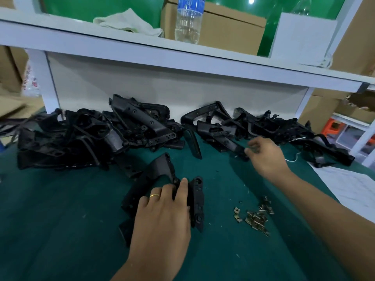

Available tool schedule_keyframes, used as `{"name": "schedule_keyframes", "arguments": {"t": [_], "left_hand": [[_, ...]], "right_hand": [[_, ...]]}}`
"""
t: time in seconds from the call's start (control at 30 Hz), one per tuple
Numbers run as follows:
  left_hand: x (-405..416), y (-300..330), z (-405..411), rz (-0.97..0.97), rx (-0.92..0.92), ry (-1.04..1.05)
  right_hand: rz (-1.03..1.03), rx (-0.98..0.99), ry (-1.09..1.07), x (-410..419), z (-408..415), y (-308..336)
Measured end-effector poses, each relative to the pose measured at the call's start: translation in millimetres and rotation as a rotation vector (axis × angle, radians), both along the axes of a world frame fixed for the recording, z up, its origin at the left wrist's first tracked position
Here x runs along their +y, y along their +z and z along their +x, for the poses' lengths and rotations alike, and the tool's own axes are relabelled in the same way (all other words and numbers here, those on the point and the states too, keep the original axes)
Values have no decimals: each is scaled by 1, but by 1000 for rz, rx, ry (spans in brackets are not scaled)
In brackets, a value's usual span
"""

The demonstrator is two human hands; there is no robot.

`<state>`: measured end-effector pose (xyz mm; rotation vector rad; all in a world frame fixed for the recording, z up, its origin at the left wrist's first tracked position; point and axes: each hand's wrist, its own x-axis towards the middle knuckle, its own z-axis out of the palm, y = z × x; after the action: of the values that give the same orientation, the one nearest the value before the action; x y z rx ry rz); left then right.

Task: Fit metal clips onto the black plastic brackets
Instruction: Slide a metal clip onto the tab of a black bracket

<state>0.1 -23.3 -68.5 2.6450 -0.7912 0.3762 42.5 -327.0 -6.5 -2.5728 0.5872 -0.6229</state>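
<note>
A black plastic bracket (pixel 156 175) lies on the green mat in front of me, and my left hand (pixel 162 218) rests on it, fingers curled over its near arm. My right hand (pixel 265 155) reaches to the far right pile of black brackets (pixel 274 126). Its fingertips pinch the end of one bracket (pixel 229 142) there. Whether a clip sits between those fingers is too blurred to tell. A small heap of brass-coloured metal clips (pixel 256 217) lies on the mat between my forearms. A larger pile of brackets (pixel 91 136) fills the back left.
A white shelf (pixel 182 59) overhangs the back of the bench, carrying a water bottle (pixel 187 19), a cloth (pixel 129 22) and cardboard boxes (pixel 229 27). Plastic shavings dot the green mat (pixel 60 220). A white sheet (pixel 349 183) covers the right edge.
</note>
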Motion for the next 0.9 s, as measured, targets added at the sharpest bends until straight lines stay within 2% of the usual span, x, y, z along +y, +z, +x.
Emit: {"name": "schedule_keyframes", "arguments": {"t": [0.2,0.33,0.5,0.67,0.8,0.83,0.9], "left_hand": [[0,-1,3,0,9,-3],[4,2,-1,-1,29,79],[6,11,-8,-181,143,111],[9,22,-13,-342,176,-116],[14,24,-22,-603,78,-208],[14,22,-27,-698,69,-257],[6,20,-40,-917,165,-378]], "right_hand": [[-30,201,-25,-5,30,-15],[-9,63,36,11,3,-6],[497,-180,216,55,-81,0],[737,-270,405,100,-129,-6],[669,-226,545,126,-138,-17],[609,-188,578,131,-140,-20],[395,-89,629,138,-145,-27]]}}
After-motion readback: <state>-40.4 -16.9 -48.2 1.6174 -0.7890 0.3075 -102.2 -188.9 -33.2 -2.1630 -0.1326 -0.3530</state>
